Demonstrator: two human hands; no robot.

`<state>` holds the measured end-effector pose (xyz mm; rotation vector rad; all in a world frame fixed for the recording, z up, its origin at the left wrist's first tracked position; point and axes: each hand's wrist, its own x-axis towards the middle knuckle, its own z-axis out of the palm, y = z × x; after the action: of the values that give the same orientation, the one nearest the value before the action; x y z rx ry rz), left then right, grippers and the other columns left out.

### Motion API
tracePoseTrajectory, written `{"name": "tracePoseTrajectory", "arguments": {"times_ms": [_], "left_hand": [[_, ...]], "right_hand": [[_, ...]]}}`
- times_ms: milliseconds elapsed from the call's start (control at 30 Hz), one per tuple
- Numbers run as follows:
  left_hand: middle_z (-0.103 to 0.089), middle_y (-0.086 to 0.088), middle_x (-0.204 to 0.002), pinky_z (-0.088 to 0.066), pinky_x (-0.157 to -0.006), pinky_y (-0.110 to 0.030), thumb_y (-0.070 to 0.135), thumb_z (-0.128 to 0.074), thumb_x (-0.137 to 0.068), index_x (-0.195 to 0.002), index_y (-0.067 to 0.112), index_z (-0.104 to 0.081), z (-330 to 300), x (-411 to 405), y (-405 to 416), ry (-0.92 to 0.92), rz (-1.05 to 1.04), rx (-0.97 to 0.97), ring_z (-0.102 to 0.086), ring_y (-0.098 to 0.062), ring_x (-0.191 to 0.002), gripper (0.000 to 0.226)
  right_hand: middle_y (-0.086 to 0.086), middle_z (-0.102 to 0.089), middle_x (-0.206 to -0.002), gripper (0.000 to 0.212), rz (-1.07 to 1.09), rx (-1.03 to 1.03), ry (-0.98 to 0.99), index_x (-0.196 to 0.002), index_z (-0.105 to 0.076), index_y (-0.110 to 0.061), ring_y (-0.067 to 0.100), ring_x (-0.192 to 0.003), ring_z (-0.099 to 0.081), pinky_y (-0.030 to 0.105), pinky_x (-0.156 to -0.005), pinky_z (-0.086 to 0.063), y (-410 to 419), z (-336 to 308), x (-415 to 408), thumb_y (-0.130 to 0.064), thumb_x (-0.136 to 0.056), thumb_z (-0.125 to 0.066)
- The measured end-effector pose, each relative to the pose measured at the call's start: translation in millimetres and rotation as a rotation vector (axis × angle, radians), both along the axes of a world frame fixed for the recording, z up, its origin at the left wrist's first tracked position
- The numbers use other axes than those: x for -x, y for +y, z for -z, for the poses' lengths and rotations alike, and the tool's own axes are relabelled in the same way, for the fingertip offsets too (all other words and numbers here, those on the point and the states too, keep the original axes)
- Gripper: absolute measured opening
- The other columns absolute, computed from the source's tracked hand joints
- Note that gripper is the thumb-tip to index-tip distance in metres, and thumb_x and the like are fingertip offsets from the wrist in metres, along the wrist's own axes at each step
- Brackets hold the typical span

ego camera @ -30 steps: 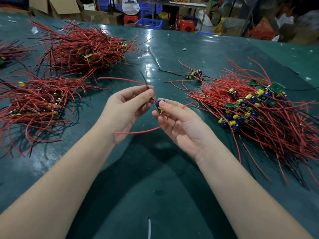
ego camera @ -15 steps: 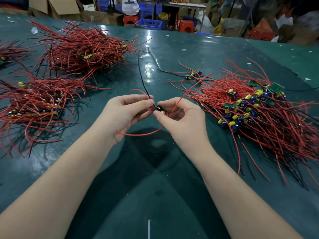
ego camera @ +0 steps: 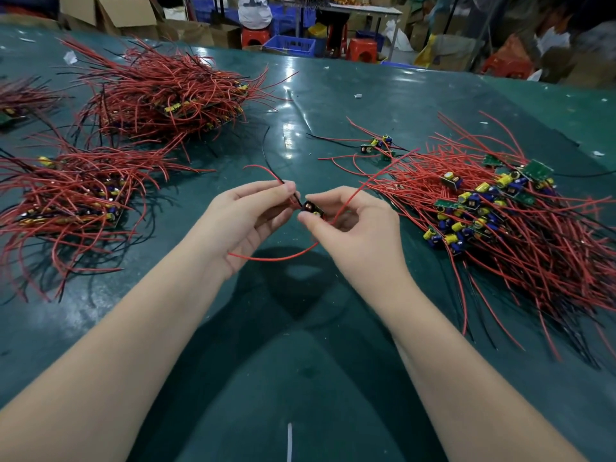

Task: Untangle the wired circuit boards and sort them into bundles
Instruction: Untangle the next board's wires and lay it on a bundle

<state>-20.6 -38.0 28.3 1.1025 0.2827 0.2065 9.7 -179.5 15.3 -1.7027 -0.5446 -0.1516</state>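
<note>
Cardboard boxes (ego camera: 110,15), blue plastic crates (ego camera: 290,46) and red plastic stools (ego camera: 361,50) crowd the back of the workshop along the top of the frame, and in front of them spreads a wide dark-green counter (ego camera: 333,95) with a glossy, slightly scuffed top.

At the middle of the frame the person works on one small dark circuit board with a copper coil (ego camera: 312,210). The right hand (ego camera: 360,228) pinches that board between thumb and fingers. The left hand (ego camera: 243,221) pinches the thin red and black leads (ego camera: 286,188) just where they leave the board, fingers curled on them. One long red wire loop (ego camera: 276,258) sags below both hands, and another red lead arcs up to the right towards the loose tangled pile of red-wired green boards with yellow and blue capacitors (ego camera: 500,211) at the right of the frame.

That arcing lead is my worry: I cannot tell whether its end is free or caught in the pile. If it is caught, a pull would drag other boards along and tighten the knot. Tugging close to the board could also strain the solder joints, since the leads look thin.

Two sorted red wire bundles lie at the left, one at upper left (ego camera: 166,98) and one at middle left (ego camera: 70,198). Their stray ends fan out widely, so a board laid down carelessly could snag them and muddle the sorting. A few stray boards (ego camera: 378,146) sit apart, above the right hand.
</note>
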Motion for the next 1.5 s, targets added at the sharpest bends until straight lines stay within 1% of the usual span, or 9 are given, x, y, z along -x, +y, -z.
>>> {"name": "tracePoseTrajectory", "arguments": {"times_ms": [167,300,467,600,767,867,1067,1200,1500], "left_hand": [[-0.073,-0.001,-0.074,-0.053,-0.065,-0.013,0.014,-0.070,-0.072,-0.070,0.013,-0.076,-0.4,-2.3,3.7,-0.036,0.075,0.072,-0.068,-0.005,-0.067,0.006],[-0.073,0.001,-0.076,-0.053,-0.065,-0.013,0.020,-0.070,-0.068,-0.071,0.016,-0.076,-0.4,-1.4,7.0,-0.065,0.133,0.035,-0.068,-0.005,-0.070,0.008],[-0.074,-0.001,-0.078,-0.054,-0.068,-0.016,0.019,-0.066,-0.077,-0.076,0.015,-0.076,0.5,-1.3,3.3,-0.124,0.097,0.005,-0.069,-0.008,-0.073,0.011],[-0.074,-0.003,-0.084,-0.054,-0.069,-0.017,0.011,-0.060,-0.087,-0.093,0.010,-0.070,-0.4,-1.5,4.3,-0.160,0.066,0.075,-0.071,-0.010,-0.080,0.011],[-0.074,-0.003,-0.082,-0.054,-0.066,-0.015,0.007,-0.056,-0.092,-0.096,0.007,-0.068,-1.3,0.4,5.5,-0.147,0.045,0.027,-0.070,-0.008,-0.074,0.012],[-0.074,-0.001,-0.079,-0.053,-0.065,-0.014,0.005,-0.056,-0.093,-0.096,0.009,-0.069,-2.4,2.0,5.9,-0.170,0.029,-0.059,-0.068,-0.006,-0.069,0.014],[-0.074,-0.003,-0.080,-0.054,-0.069,-0.018,0.001,-0.061,-0.089,-0.096,0.008,-0.069,-0.6,2.1,2.2,-0.210,-0.022,-0.216,-0.070,-0.011,-0.076,0.013],[-0.075,-0.006,-0.087,-0.054,-0.071,-0.019,-0.001,-0.068,-0.080,-0.101,0.009,-0.068,-0.6,1.4,1.4,-0.217,0.001,-0.259,-0.070,-0.015,-0.079,0.023],[-0.075,-0.007,-0.089,-0.055,-0.071,-0.018,-0.006,-0.064,-0.083,-0.103,0.007,-0.067,1.8,1.3,2.0,-0.232,0.022,-0.256,-0.072,-0.015,-0.081,0.024]], "right_hand": [[0.008,-0.071,-0.078,0.014,-0.197,-0.325,0.398,-0.089,-0.068,-0.005,0.019,-0.069,-0.071,0.024,-0.061,-0.055,-3.3,-7.4,-5.1,0.005,-0.079,-0.071],[0.005,-0.072,-0.077,0.013,-0.304,-0.421,0.565,-0.091,-0.068,-0.005,0.019,-0.071,-0.072,0.023,-0.064,-0.055,-5.2,-7.7,-6.9,0.003,-0.081,-0.068],[0.003,-0.073,-0.074,0.011,-0.293,-0.416,0.584,-0.090,-0.068,-0.007,0.017,-0.070,-0.072,0.021,-0.062,-0.054,-5.7,-7.0,-8.1,0.000,-0.080,-0.069],[0.003,-0.072,-0.074,0.012,-0.276,-0.393,0.583,-0.091,-0.068,-0.006,0.018,-0.069,-0.072,0.022,-0.062,-0.055,-5.6,-7.0,-8.1,-0.001,-0.080,-0.070],[0.003,-0.072,-0.073,0.013,-0.274,-0.371,0.566,-0.091,-0.068,-0.006,0.018,-0.070,-0.072,0.023,-0.063,-0.055,-6.6,-7.6,-7.6,-0.002,-0.079,-0.071],[0.001,-0.072,-0.073,0.013,-0.273,-0.364,0.582,-0.091,-0.068,-0.007,0.017,-0.068,-0.071,0.022,-0.062,-0.054,-6.0,-8.0,-7.0,-0.001,-0.080,-0.071],[0.005,-0.071,-0.069,0.007,-0.272,-0.428,0.701,-0.083,-0.067,-0.007,0.016,-0.065,-0.071,0.020,-0.057,-0.054,-6.4,-6.9,-8.2,0.000,-0.081,-0.069],[0.006,-0.071,-0.071,0.005,-0.305,-0.494,0.798,-0.086,-0.067,-0.003,0.016,-0.064,-0.070,0.018,-0.055,-0.053,-6.8,-7.3,-9.1,0.000,-0.082,-0.068],[0.006,-0.073,-0.075,0.011,-0.303,-0.512,0.838,-0.091,-0.067,-0.001,0.017,-0.066,-0.071,0.016,-0.053,-0.053,-4.5,-7.9,-7.1,-0.001,-0.080,-0.069]]}}
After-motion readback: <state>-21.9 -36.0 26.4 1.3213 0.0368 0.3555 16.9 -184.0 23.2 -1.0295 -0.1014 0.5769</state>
